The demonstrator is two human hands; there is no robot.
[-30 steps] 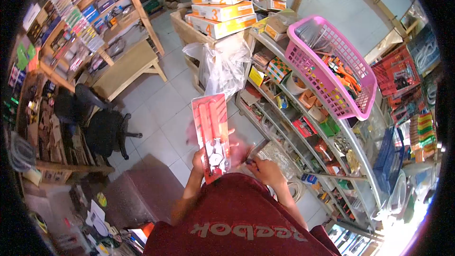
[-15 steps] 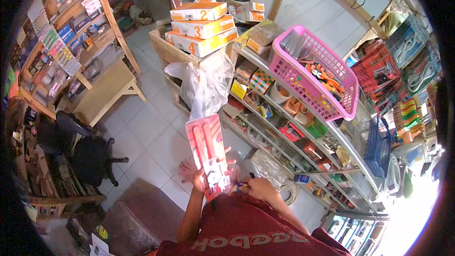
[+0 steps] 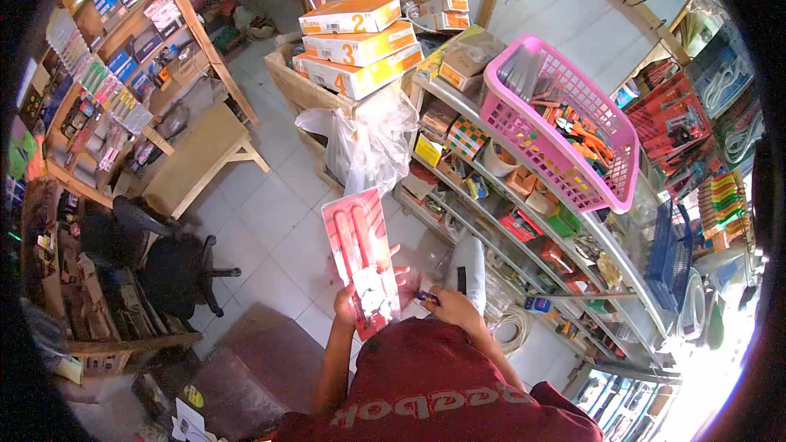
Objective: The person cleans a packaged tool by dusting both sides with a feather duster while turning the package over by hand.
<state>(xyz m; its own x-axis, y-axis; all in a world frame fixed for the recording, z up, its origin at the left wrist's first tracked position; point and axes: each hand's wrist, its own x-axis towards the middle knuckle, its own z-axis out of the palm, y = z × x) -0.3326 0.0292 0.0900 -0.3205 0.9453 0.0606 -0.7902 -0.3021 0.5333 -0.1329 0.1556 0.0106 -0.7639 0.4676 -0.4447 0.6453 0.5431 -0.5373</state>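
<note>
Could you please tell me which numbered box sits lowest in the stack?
The 4" box; the 3" box and 2" box sit above it.

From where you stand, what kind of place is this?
Probably a hardware shop. There's a pink basket holding orange-handled tools, shelves crammed with small goods, and a stack of boxes marked 2", 3" and 4".

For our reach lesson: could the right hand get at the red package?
Probably yes: the red package looks uncovered low on its right, near the right hand, though that hand holds a small object.
</note>
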